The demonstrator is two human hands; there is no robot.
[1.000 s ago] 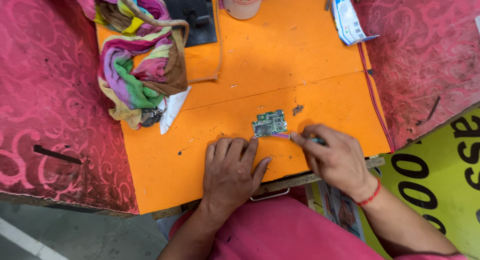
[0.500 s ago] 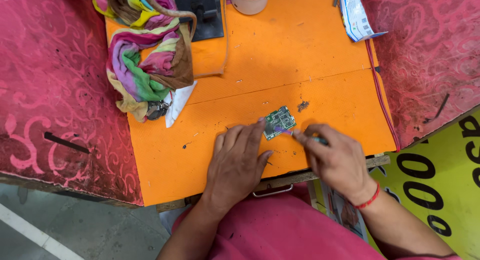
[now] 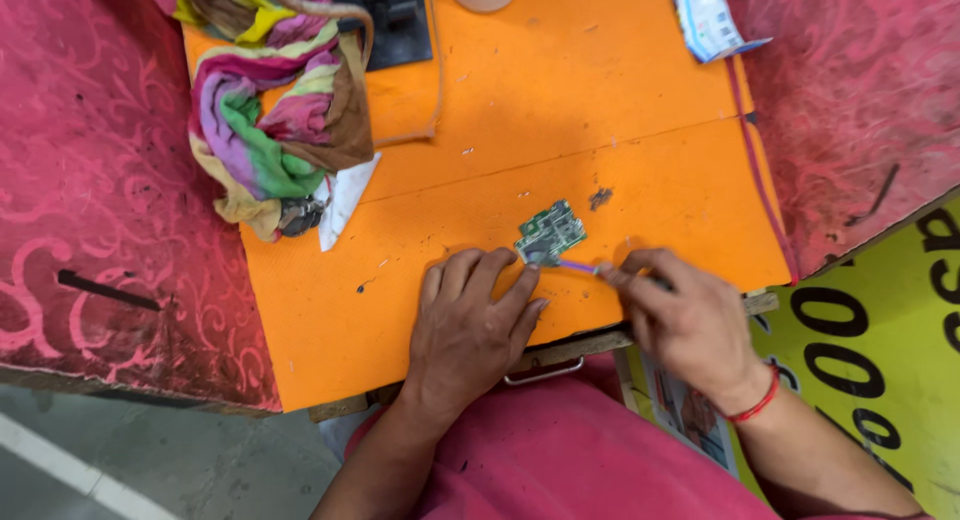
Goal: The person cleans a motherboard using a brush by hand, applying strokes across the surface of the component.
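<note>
Head view: I see circuit board [image 3: 551, 232] flat near bench [image 3: 640, 110] front edge, left hand [image 3: 472, 325] fingertips pinning it, nothing gripped. Right hand [image 3: 690, 320] pinches thin tool [image 3: 578, 267], tip at board edge. Work looks mid-way, board not lifted.

Orange worktop [image 3: 640, 90], seam across middle. Lying on it: small green circuit board [image 3: 551, 232] near front edge, striped multicoloured cloth [image 3: 270, 120] at left, white paper scrap [image 3: 345, 195] beside cloth, black device [image 3: 392, 25] at back, blue-white packet [image 3: 705, 15] at right.
</note>
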